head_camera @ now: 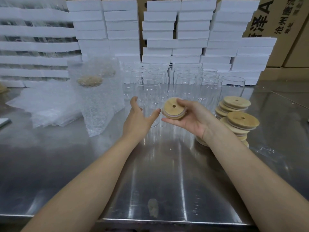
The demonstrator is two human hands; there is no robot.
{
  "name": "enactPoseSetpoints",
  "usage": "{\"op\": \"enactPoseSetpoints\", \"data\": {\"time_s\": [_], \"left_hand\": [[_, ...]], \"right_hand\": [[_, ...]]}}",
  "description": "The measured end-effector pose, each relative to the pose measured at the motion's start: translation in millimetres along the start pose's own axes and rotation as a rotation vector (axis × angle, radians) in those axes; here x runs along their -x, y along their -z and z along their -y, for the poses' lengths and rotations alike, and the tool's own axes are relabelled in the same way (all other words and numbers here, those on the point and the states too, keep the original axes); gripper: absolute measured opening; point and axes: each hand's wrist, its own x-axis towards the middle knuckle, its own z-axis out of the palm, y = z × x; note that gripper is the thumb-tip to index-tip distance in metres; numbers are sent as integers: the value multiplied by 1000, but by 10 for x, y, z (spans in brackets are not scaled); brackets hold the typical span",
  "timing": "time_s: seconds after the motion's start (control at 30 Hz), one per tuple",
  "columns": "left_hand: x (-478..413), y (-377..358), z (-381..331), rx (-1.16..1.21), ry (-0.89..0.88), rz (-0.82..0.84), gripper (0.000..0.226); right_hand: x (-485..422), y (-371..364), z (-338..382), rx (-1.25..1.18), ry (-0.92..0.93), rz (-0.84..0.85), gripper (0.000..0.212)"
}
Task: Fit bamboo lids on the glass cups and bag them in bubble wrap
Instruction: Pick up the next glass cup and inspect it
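My right hand (192, 118) holds a round bamboo lid (173, 108) with a small hole, tilted toward me. My left hand (139, 119) is open, fingers spread around the lower part of the nearest empty glass cup (148, 96); whether it touches the glass I cannot tell. Several more empty glass cups (185, 81) stand in rows behind it. A pile of bamboo lids (237, 118) lies at the right. Two lidded cups in bubble wrap bags (97, 101) stand at the left.
Flat bubble wrap bags (45, 104) lie at the left on the steel table (158, 181). Stacks of white foam boxes (160, 34) line the back, with cardboard cartons (287, 30) at the right. A small scrap (153, 207) lies near the table's front edge.
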Motion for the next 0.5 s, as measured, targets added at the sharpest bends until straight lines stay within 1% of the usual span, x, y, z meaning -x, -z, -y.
{"op": "enactPoseSetpoints", "data": {"time_s": [0.1, 0.2, 0.27, 0.3, 0.33, 0.37, 0.43, 0.5], "left_hand": [[9, 3, -10, 0, -2, 7, 95], [28, 15, -31, -4, 4, 22, 103], [32, 16, -39, 8, 9, 24, 101], [30, 15, -39, 16, 9, 21, 98], [26, 14, -38, 26, 8, 17, 95], [27, 17, -40, 36, 7, 17, 92], [48, 24, -63, 53, -11, 39, 89], [94, 20, -101, 68, -65, 93, 86]], "right_hand": [[3, -19, -2, -58, -26, 64, 22], [29, -42, 4, -92, -12, 88, 24], [45, -63, -1, -108, 31, 76, 20], [43, -75, -13, -85, 81, 48, 16], [33, -89, -27, -8, 172, -4, 14], [20, -101, -38, 120, 303, -73, 13], [17, -116, -55, 420, 614, -205, 20], [39, -116, -57, 649, 877, -284, 27]]}}
